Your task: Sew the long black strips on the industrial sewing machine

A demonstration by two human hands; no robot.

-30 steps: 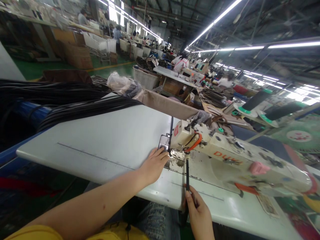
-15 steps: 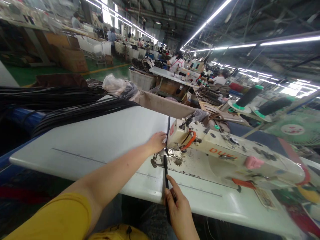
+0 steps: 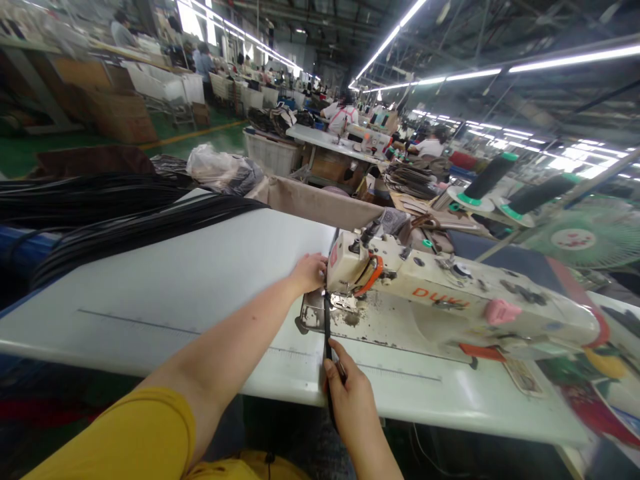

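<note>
A cream sewing machine [image 3: 440,300] stands on a white table [image 3: 200,280]. A narrow black strap [image 3: 327,333] runs under its needle end toward me. My left hand [image 3: 311,271] rests at the far side of the machine head, fingers on the strap behind the needle. My right hand [image 3: 350,393] pinches the near end of the strap at the table's front edge. A metal needle plate [image 3: 313,319] lies beneath the strap.
A pile of long black strips [image 3: 125,220] lies at the table's left. Thread cones [image 3: 487,177] and a green fan [image 3: 595,240] stand to the right. A plastic bag [image 3: 225,170] and a beige bin [image 3: 320,203] sit behind. Other workers sit at distant tables.
My left hand moved from the needle plate up to the strap behind the machine head. My right hand shifted left with the strap, which now lies straight under the needle.
</note>
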